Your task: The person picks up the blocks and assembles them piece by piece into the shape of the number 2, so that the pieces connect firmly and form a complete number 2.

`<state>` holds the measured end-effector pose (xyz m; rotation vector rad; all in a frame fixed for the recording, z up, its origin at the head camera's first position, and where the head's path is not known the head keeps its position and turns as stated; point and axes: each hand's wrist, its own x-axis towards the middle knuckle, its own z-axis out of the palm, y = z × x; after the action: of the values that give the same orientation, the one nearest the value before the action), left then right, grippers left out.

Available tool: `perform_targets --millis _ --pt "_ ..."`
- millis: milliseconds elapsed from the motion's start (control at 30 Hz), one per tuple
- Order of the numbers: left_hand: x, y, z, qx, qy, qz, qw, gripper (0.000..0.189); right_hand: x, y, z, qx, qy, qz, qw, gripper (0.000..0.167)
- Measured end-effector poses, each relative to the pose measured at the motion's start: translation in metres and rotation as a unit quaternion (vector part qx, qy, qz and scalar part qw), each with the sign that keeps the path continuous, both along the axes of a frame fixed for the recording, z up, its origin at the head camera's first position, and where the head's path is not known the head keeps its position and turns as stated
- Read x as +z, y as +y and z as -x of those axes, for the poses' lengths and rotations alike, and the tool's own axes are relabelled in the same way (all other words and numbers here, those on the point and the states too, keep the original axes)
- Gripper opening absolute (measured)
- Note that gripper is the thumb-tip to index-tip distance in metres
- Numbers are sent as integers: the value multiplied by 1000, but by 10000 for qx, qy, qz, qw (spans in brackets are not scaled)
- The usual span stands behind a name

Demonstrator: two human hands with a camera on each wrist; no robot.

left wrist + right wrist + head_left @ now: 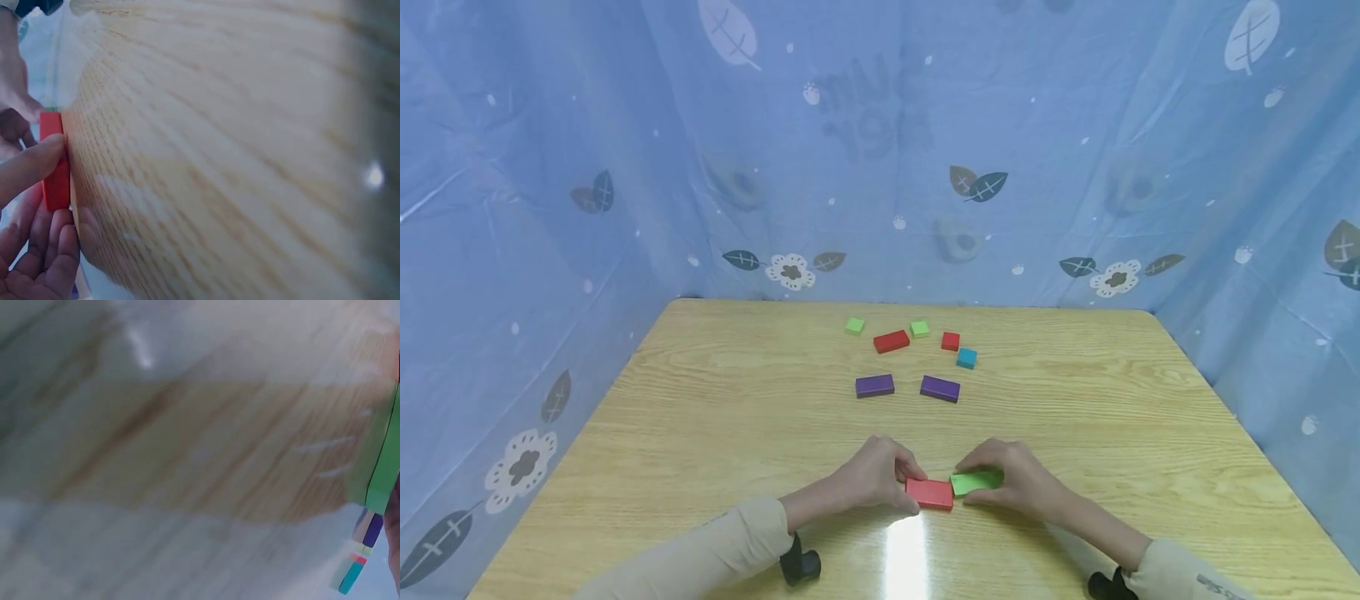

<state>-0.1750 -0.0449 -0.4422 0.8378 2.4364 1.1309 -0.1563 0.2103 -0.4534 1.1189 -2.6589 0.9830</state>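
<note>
Near the front of the wooden table, my left hand [874, 473] pinches a red rectangular block [930, 494] at its left end, thumb on the near side. In the left wrist view the thumb presses the flat face of that red block [56, 181]. My right hand [1018, 482] grips a green rectangular block [976, 482] between thumb and fingers. The green block's left end meets the red block's right end, or nearly so. In the right wrist view only part of the green block [384, 456] shows, at the right edge.
Farther back on the table [737, 417] lie two purple blocks [875, 386], a red block [891, 342], two small light green blocks [854, 327], a small red block [951, 342] and a small blue block [966, 358]. A blue patterned curtain [865, 167] hangs behind.
</note>
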Motion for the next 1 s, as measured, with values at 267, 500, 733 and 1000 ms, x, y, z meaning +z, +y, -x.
perform_targets --millis 267,500,733,1000 --pt "1 0 1 -30 58 46 10000 31 -1 -3 1 129 -296 152 9994 26" --pt "0 1 1 -12 112 125 9999 30 -3 -10 0 343 -124 270 9990 26" --pt "-1 1 1 5 86 69 9999 30 -1 -15 0 468 -180 161 9986 24" --pt "-1 1 1 -37 137 88 9999 29 -3 -16 -1 614 -107 248 9977 27"
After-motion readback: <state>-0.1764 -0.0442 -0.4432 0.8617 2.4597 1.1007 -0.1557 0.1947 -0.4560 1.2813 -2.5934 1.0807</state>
